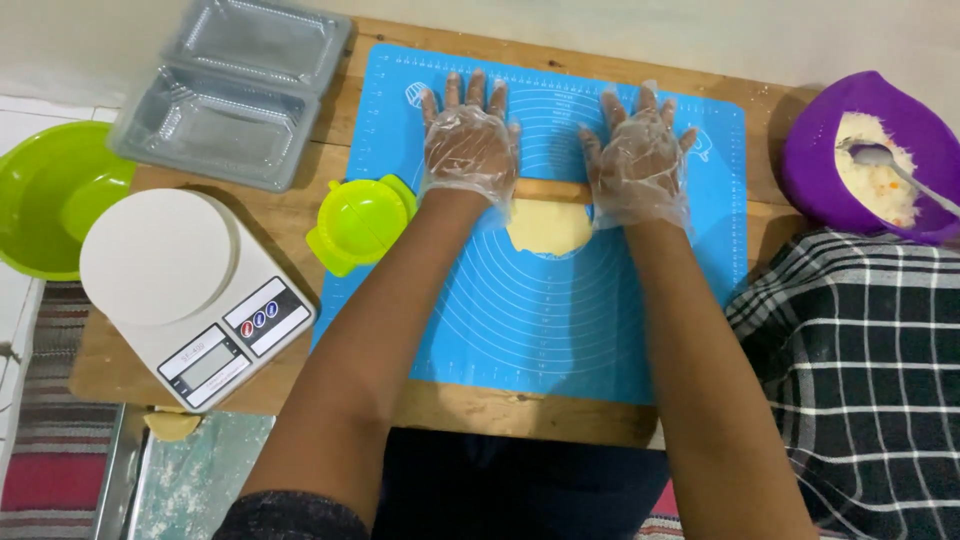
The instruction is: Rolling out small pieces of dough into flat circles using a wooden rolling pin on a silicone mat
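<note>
Two bowls [50, 195] [880, 150], one scale [190, 295], one mat [540, 310].

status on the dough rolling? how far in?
Done: a pale dough piece lies flattened into a rough disc on the blue mat. In hand: left hand and right hand, both gloved with palms flat, press a wooden rolling pin at the disc's far edge. Left: the green dumpling press sits empty, the clear trays hold nothing, and the filling in the purple bowl is unused.
</note>
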